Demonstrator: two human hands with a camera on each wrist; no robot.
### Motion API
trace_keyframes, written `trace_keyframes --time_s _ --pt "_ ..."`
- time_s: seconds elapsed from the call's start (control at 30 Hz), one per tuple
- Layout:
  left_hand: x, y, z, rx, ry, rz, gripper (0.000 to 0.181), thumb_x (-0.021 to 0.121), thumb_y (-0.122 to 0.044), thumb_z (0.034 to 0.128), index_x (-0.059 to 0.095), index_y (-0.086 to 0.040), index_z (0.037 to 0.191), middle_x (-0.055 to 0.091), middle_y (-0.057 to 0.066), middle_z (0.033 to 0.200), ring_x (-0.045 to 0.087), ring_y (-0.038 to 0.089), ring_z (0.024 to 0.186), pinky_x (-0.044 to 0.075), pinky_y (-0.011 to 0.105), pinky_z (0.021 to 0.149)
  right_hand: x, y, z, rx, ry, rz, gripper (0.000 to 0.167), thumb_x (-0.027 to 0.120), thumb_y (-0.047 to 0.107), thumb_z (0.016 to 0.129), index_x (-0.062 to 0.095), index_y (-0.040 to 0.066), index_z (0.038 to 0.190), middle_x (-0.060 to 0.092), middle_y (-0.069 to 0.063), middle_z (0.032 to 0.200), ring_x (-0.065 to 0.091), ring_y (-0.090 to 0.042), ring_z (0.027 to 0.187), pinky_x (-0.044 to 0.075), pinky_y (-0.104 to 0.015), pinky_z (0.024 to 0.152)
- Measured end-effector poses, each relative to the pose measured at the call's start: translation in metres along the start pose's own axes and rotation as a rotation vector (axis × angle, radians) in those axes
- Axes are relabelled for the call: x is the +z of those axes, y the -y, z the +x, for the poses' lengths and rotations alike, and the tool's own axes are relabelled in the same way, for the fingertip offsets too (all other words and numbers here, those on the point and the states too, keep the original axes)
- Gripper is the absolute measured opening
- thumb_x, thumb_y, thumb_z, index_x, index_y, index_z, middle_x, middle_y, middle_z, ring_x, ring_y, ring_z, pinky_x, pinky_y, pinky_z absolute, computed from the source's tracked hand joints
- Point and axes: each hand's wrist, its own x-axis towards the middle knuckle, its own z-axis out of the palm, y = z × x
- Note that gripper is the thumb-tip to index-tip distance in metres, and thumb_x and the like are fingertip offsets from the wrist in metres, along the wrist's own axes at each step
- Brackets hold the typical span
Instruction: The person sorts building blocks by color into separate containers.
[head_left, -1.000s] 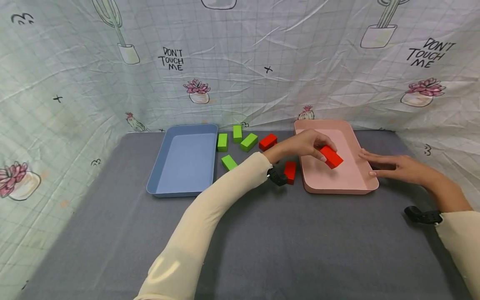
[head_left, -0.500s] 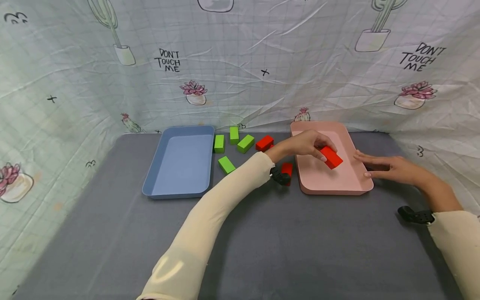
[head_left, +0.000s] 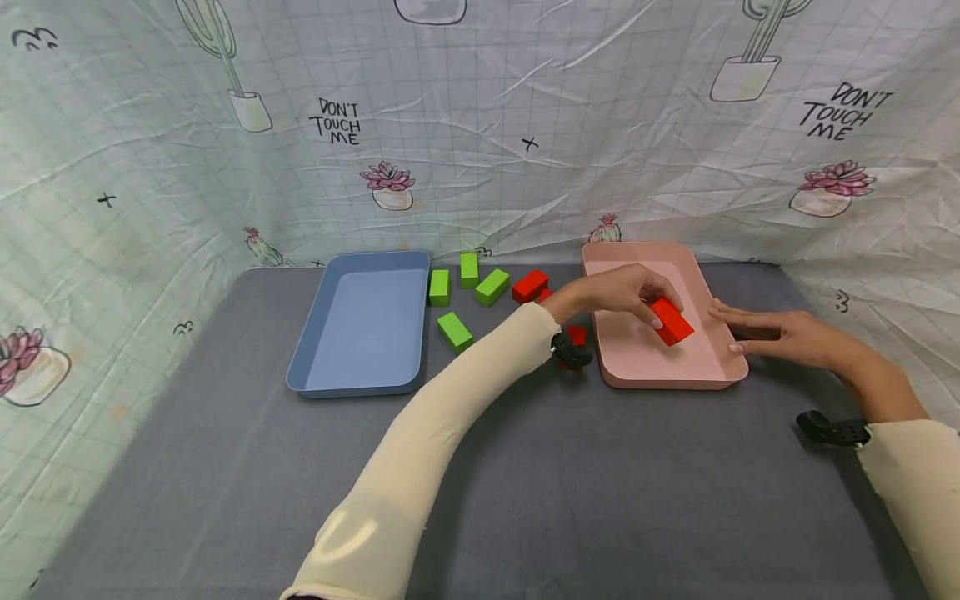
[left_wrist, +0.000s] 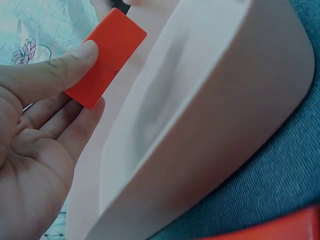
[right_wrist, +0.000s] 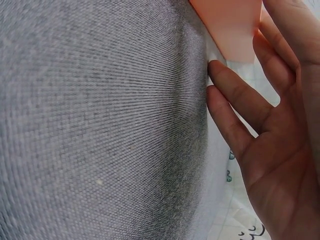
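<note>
Between thumb and fingers, my left hand [head_left: 628,292] pinches a red block [head_left: 672,322] over the pink tray [head_left: 667,384]. In the left wrist view the thumb lies on one face of the red block [left_wrist: 107,60], tilted above the tray wall [left_wrist: 200,145]. At the tray's right side, my right hand [head_left: 798,335] has its fingers fairly straight and touches the rim. The right wrist view shows my right hand [right_wrist: 280,145] with some fingertips against the pink tray [right_wrist: 232,30] and others down at the grey cloth.
A blue tray [head_left: 356,391] stands to the left. Several green blocks, one of them a tilted green block [head_left: 455,332], lie between the trays. A red block [head_left: 530,286] lies there too, and others are partly hidden behind my left wrist. A patterned cloth [head_left: 465,125] hangs behind.
The camera view has shifted slightly. My left hand has moved a little to the right with the red block, which now tilts more steeply. My right hand stays at the pink tray.
</note>
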Motion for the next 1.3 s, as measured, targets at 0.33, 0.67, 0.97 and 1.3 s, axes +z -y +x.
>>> trace_keyframes --time_s 0.33,0.67,0.97,1.3 --pt "0.009 -0.007 0.013 -0.009 0.045 0.002 0.037 0.073 0.006 0.0890 0.067 0.003 0.126 0.069 0.011 0.119 0.062 0.017 0.105 0.048 0.016 0.093 0.001 -0.001 0.000 -0.027 0.003 0.016 0.066 0.072 0.033 0.096 0.045 0.027 0.155 0.031 -0.002 0.163 0.032 -0.049 0.143 0.031 -0.070 0.101" --pt "0.015 -0.012 0.023 -0.022 0.066 0.020 0.034 0.074 0.006 0.0881 0.069 0.002 0.122 0.070 0.009 0.114 0.063 0.018 0.101 0.050 0.016 0.091 0.002 -0.004 0.000 -0.029 -0.005 0.025 0.065 0.072 0.032 0.095 0.046 0.028 0.155 0.031 0.002 0.163 0.033 -0.046 0.143 0.030 -0.072 0.101" --pt "0.016 -0.006 0.029 -0.021 0.108 0.035 0.032 0.070 0.010 0.0883 0.070 0.003 0.119 0.070 0.008 0.112 0.062 0.018 0.100 0.050 0.018 0.091 0.001 -0.005 0.002 -0.005 0.007 0.023 0.066 0.072 0.027 0.095 0.045 0.024 0.155 0.031 -0.013 0.162 0.032 -0.048 0.143 0.030 -0.072 0.101" --pt "0.013 -0.011 0.035 -0.014 0.203 0.191 0.031 0.075 0.006 0.0868 0.073 0.000 0.117 0.071 0.007 0.111 0.059 0.016 0.100 0.048 0.015 0.090 0.000 -0.004 0.002 0.011 0.012 0.028 0.067 0.073 0.030 0.095 0.045 0.025 0.155 0.030 -0.011 0.163 0.031 -0.047 0.145 0.030 -0.069 0.103"
